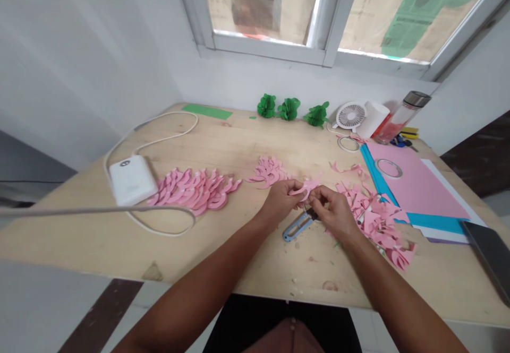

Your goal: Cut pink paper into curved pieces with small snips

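Note:
My left hand and my right hand meet over the middle of the wooden table, both pinching one curved pink paper cutout. A blue-handled cutter lies on the table just below the hands, partly under my right hand. To the left lies a row of cut pink shapes. A smaller pile of pink shapes sits just beyond my left hand. Pink scraps are heaped to the right of my right hand.
A white power bank with a looping cable sits at the left. Pink and blue paper sheets, a tape ring, a small fan, a bottle and green paper flowers stand at the back right. A dark phone lies at the right edge.

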Demonstrator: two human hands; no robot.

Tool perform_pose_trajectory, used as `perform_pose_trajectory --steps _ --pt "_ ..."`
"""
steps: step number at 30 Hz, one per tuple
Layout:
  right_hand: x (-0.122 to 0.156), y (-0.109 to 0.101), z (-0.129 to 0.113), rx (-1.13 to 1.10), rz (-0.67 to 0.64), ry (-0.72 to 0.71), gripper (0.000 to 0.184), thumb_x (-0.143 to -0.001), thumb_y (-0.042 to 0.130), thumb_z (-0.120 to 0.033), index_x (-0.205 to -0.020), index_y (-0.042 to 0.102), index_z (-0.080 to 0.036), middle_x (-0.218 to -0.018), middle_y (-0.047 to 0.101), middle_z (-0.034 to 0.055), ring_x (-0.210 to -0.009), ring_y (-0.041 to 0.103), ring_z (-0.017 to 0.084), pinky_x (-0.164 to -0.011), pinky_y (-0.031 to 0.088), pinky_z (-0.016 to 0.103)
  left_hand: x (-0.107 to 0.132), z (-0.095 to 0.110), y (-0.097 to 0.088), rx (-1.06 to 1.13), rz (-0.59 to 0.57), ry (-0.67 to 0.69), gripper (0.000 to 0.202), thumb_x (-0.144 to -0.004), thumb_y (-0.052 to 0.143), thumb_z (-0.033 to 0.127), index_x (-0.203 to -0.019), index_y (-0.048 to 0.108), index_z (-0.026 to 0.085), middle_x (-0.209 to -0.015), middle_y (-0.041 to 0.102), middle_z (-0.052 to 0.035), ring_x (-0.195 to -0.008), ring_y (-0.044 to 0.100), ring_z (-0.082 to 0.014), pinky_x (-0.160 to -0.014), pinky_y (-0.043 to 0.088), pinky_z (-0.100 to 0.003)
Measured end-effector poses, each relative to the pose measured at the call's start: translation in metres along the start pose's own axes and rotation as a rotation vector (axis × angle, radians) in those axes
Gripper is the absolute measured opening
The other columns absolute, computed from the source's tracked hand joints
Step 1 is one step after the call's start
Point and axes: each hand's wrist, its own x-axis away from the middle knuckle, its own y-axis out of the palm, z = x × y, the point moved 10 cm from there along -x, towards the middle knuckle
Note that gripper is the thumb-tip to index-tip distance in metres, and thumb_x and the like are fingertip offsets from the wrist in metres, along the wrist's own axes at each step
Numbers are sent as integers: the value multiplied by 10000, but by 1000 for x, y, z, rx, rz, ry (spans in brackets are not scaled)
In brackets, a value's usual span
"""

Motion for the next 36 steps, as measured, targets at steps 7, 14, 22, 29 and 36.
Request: perform_pose_trajectory --steps 7,14,22,29,36 --pt "-1 1 3 2 -4 0 121 -775 503 -253 -694 549 -176 -543 491 -36 -495 450 97 -493 362 204 0 -1 1 17 -11 1 166 -675 598 291 -628 552 138 -518 557 15 -458 487 -71 -469 402 -194" --pt "-1 2 4 7 3 -9 116 -775 499 -244 -692 548 -179 -550 492 -33 -496 449 97 -487 357 203 0 -1 2 27 -7 -2 144 -675 595 269 -641 552 136 -517 554 16 -458 488 -68 -472 392 -189" --pt "-1 1 2 1 -7 -7 114 -769 491 -243 -685 538 -182 -549 492 -32 -502 451 102 -503 362 209 0 -2 2 38 -3 -17 139 -680 599 263 -650 554 135 -522 557 15 -460 493 -71 -476 388 -193" --pt "-1 0 1 21 7 -9 117 -767 494 -239 -676 537 -179 -549 495 -33 -508 455 100 -512 358 209 0 0 2 34 -9 -2 138 -686 591 261 -651 555 132 -527 564 11 -458 488 -70 -477 392 -195" --pt "-2 1 2 0 5 -4 115 -764 492 -238 -684 546 -175 -548 496 -33 -507 453 98 -507 361 205 1 0 2 41 -11 -7 137 -688 593 256 -650 547 133 -523 554 20 -461 483 -68 -480 387 -192"
